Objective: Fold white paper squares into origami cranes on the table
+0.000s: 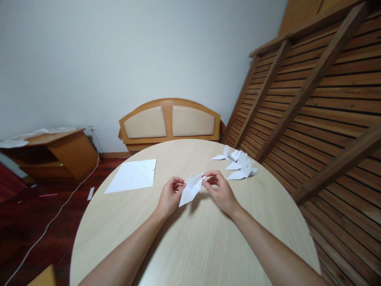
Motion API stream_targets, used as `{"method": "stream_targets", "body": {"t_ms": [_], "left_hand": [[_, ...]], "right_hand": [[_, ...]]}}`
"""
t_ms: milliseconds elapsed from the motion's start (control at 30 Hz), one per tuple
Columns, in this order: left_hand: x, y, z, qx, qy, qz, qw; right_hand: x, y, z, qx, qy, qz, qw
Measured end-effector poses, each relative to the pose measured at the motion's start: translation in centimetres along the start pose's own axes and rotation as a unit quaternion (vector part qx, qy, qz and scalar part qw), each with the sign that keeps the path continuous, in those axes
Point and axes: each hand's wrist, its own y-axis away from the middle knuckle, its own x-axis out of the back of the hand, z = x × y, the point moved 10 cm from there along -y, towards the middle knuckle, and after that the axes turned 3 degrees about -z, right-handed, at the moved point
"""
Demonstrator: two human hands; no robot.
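Observation:
Between my two hands, just above the table, is a white folded paper crane (pixel 190 190) with its wings spread. My left hand (pixel 172 194) pinches its left side between thumb and fingers. On the other side, the thumb and fingertips of my right hand (pixel 218 190) grip a pointed end at the upper right. Several similar white paper cranes (pixel 242 169) stand in a cluster at the right rear of the table. To the left lies a flat stack or sheet of white paper (pixel 132 174); which of the two I cannot tell.
The round pale wood table (pixel 190 250) fills the foreground. Behind it stands a headboard (pixel 169 121) with cream panels. A slatted wooden bed frame (pixel 321 103) leans at the right. At the left are a low wooden desk (pixel 71 155) and a white cable (pixel 62 206) along the floor.

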Motion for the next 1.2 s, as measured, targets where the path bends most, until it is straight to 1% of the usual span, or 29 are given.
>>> {"method": "stream_targets", "body": {"t_ms": [233, 333, 567, 700, 900, 1067, 1200], "left_hand": [[0.5, 0.1, 1.3, -0.066, -0.070, 0.023, 0.995], [0.6, 0.2, 1.9, -0.082, -0.089, 0.028, 0.992], [0.8, 0.5, 2.5, -0.082, -0.119, 0.038, 0.989], [0.8, 0.6, 2.6, -0.076, -0.124, 0.041, 0.989], [0.8, 0.6, 2.5, -0.074, -0.126, 0.040, 0.988], [0.5, 0.6, 2.6, -0.077, -0.115, 0.022, 0.990], [0.3, 0.7, 2.6, -0.070, -0.100, 0.021, 0.992]], "right_hand": [[0.0, 0.1, -0.1, -0.010, 0.030, -0.006, 0.999], [0.1, 0.0, -0.2, -0.007, 0.050, -0.007, 0.999], [0.4, -0.1, -0.8, 0.026, 0.088, 0.003, 0.996], [0.4, -0.1, -0.9, 0.028, 0.099, 0.002, 0.995], [0.5, -0.1, -0.9, 0.011, 0.072, 0.013, 0.997], [1.1, -0.1, -0.1, -0.023, 0.041, 0.039, 0.998], [1.1, -0.1, 0.3, -0.035, 0.025, 0.042, 0.998]]}}
